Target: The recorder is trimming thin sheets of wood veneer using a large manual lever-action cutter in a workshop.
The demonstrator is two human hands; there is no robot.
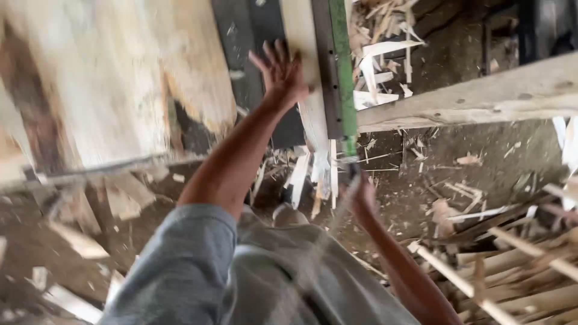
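The left hand (282, 72) is raised with its fingers spread, the palm flat against a pale wooden plank (307, 90) that stands beside a grey and green metal rail (337, 72); the open hand seems to steady the plank along that rail. Left of this hand lies a big rough log (108, 90), its cut face turned towards the person. The right hand (361, 198) sits lower, just under the end of the rail, and appears closed on something dark there, though blur hides what it is and how firm the grip is. Wood scraps (512, 265) are heaped to the right of that hand, and more slivers (379, 36) lie beyond the rail.
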